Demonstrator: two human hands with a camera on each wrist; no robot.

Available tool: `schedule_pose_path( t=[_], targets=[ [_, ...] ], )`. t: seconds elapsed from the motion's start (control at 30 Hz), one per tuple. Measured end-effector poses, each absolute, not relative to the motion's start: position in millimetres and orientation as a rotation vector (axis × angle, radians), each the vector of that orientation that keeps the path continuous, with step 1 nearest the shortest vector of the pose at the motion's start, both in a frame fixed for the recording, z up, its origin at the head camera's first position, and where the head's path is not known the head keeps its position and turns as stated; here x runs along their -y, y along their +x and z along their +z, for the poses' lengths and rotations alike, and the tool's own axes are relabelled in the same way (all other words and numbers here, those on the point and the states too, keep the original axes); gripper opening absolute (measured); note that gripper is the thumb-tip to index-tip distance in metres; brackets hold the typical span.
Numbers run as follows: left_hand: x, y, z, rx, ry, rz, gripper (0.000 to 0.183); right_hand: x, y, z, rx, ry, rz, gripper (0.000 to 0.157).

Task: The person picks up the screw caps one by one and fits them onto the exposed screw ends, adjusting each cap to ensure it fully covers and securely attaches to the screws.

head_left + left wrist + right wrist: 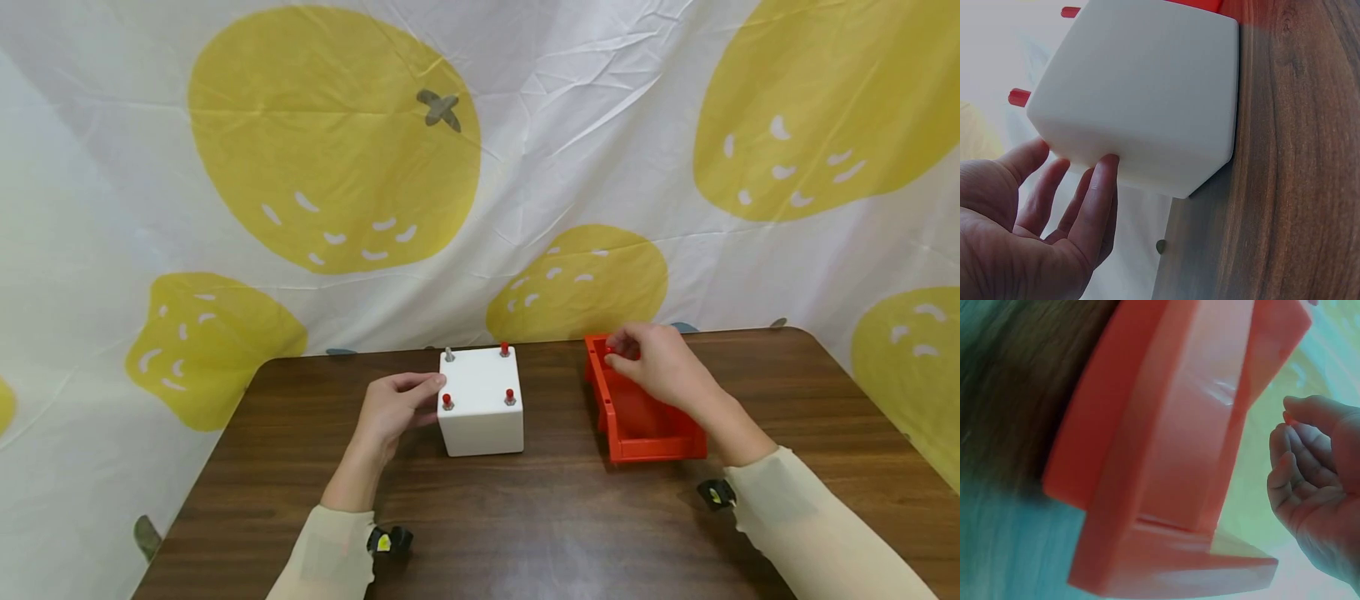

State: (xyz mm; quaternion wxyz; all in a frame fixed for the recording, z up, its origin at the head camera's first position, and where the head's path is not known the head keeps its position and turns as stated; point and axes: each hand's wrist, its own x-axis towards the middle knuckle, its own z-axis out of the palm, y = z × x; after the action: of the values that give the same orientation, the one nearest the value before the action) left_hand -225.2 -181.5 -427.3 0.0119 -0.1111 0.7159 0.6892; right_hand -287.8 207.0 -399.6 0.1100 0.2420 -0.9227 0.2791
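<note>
I have my left hand [390, 412] against the 9 o'clock side of the white block [482, 400], fingers [1099, 187] straight and touching its wall. The block stands at bench [525, 517] centre, three red-capped pegs [509, 395] on top. My right hand [660, 367] hovers over the orange bin [637, 417] at 3 o'clock, fingertips [1286, 419] pinching a small red piece [1287, 417].

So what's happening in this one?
A person sits at a dark wooden table. Their left hand rests straight fingers against the side of a white plastic cube with three red-capped pegs and one bare grey peg. Their right hand pinches something small and red over an orange plastic bin.
</note>
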Motion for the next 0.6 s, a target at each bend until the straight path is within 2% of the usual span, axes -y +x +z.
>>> schedule_pose_path(
  t=[0.6],
  targets=[
    [182,-225,-427,-2.263,-0.357,2.119,0.029,-190,-279,-383,2.666,0.65,1.091,0.015]
  ],
)
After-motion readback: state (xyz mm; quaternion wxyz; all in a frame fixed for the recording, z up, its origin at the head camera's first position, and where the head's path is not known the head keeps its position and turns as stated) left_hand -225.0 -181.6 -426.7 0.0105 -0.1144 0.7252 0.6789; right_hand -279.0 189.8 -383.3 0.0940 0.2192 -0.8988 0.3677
